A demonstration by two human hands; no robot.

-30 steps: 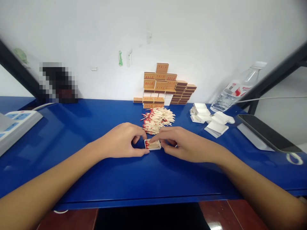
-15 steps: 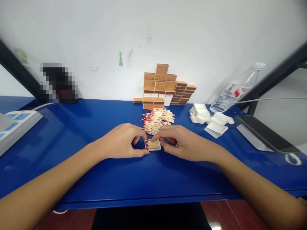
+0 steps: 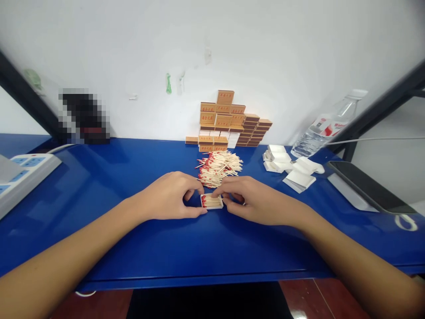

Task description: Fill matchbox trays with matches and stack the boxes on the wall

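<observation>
A small white matchbox tray point(image 3: 211, 202) filled with red-tipped matches lies on the blue table point(image 3: 133, 248). My left hand point(image 3: 171, 196) pinches its left end between thumb and fingers. My right hand point(image 3: 250, 199) curls round its right end, fingertips on the far rim. Just behind the tray lies a loose heap of matches point(image 3: 219, 166).
Stacked brown matchboxes point(image 3: 227, 120) stand against the white wall. Empty white trays point(image 3: 288, 166) lie to the right, near a plastic water bottle point(image 3: 327, 128) and a dark phone point(image 3: 367, 185). A white power strip point(image 3: 20, 175) sits at the far left.
My right index finger has drawn back from across the top of the tray to its right end. The left hand and the tray have hardly moved.
</observation>
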